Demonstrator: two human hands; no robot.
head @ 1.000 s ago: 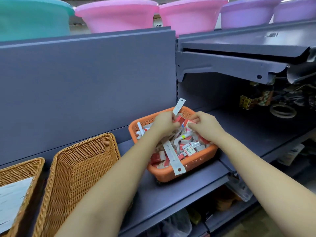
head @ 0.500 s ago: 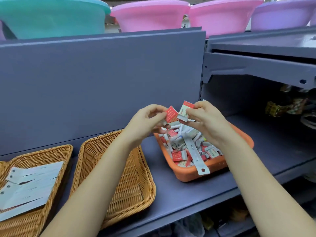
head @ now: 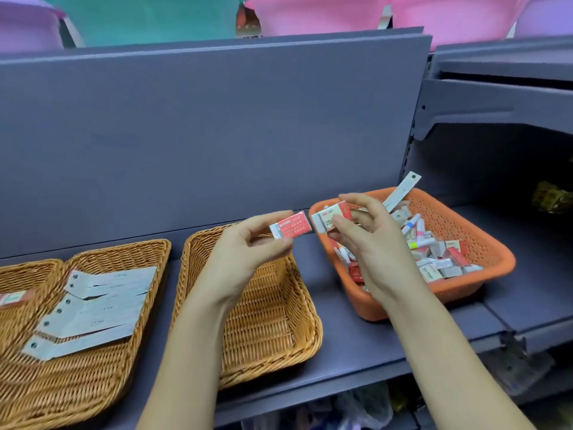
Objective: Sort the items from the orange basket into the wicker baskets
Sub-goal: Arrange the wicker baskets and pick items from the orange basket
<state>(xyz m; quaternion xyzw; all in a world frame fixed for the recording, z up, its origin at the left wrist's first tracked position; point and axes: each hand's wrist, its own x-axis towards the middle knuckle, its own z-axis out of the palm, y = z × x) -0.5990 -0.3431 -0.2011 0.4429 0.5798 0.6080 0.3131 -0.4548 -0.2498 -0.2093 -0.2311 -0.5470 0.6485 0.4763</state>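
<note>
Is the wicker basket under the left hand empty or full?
Empty, as far as shown. The middle wicker basket shows only bare weave; the left hand and arm hide part of it.

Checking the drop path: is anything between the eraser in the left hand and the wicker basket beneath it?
Nothing visible blocks it. The left hand pinches the red eraser above the middle wicker basket, whose visible floor is bare.
</note>
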